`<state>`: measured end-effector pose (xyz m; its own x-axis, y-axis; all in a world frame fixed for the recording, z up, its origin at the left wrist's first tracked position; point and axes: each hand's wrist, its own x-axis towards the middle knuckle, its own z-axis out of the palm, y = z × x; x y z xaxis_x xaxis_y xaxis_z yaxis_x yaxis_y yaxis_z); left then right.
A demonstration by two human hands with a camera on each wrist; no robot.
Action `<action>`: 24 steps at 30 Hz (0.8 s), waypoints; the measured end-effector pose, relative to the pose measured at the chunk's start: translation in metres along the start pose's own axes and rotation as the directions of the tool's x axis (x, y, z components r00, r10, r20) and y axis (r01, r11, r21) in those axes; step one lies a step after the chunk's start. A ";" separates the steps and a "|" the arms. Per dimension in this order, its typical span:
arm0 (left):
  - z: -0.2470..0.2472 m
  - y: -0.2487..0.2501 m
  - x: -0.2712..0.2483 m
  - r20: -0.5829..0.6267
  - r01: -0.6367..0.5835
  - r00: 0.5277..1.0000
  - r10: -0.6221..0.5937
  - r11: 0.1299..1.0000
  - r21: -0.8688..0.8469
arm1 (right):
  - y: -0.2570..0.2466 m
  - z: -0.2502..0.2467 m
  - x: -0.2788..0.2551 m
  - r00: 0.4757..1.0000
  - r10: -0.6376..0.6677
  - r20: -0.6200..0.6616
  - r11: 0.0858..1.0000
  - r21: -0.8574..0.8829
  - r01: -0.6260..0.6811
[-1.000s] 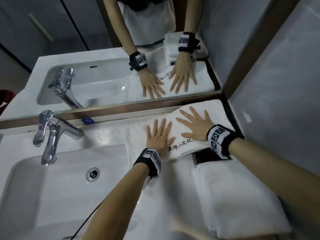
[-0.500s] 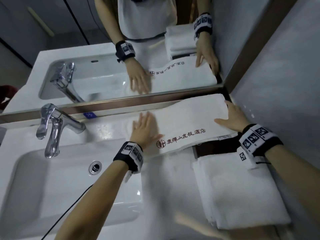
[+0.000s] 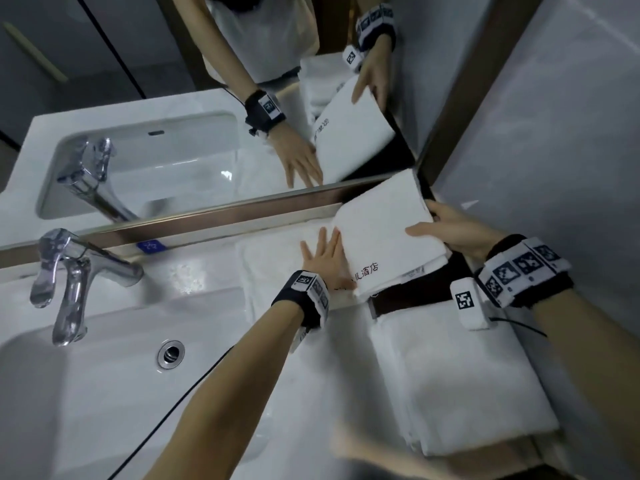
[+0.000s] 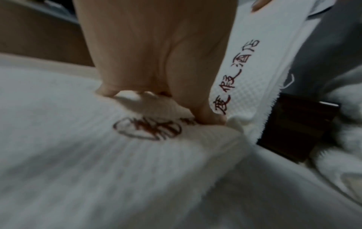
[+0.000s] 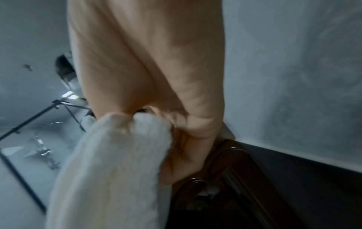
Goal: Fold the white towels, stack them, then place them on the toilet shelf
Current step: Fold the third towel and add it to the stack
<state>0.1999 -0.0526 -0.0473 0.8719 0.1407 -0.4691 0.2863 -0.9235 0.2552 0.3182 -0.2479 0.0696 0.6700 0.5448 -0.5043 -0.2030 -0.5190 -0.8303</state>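
You're in a hotel bathroom: a white basin (image 3: 104, 393) with a chrome faucet (image 3: 69, 282) under a wall mirror (image 3: 173, 98), grey walls, and white towels (image 3: 381, 237) embroidered with a hotel name.

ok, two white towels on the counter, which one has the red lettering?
The towel being folded by the mirror, held by the right hand and pressed by the left hand. The folded stack nearer the person shows plain white.
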 end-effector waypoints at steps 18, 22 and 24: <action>0.023 -0.127 -0.134 -0.139 0.312 0.736 -0.663 0.514 -0.799 | -0.088 0.148 0.002 0.984 -0.127 0.122 0.940 -0.301 0.159; 0.017 -0.088 -0.130 -0.547 -0.090 0.818 -0.177 0.901 -0.425 | -0.094 0.167 0.009 0.984 -0.149 0.100 0.910 -0.375 0.176; 0.014 -0.062 -0.119 -0.467 -0.261 0.880 0.084 0.907 -0.329 | -0.094 0.162 0.011 0.987 -0.140 0.079 0.903 -0.399 0.160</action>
<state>0.0731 -0.0175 -0.0192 0.9770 0.2131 0.0036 0.1628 -0.7573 0.6325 0.2293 -0.0868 0.1034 0.6335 0.6620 -0.4005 0.2086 -0.6446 -0.7355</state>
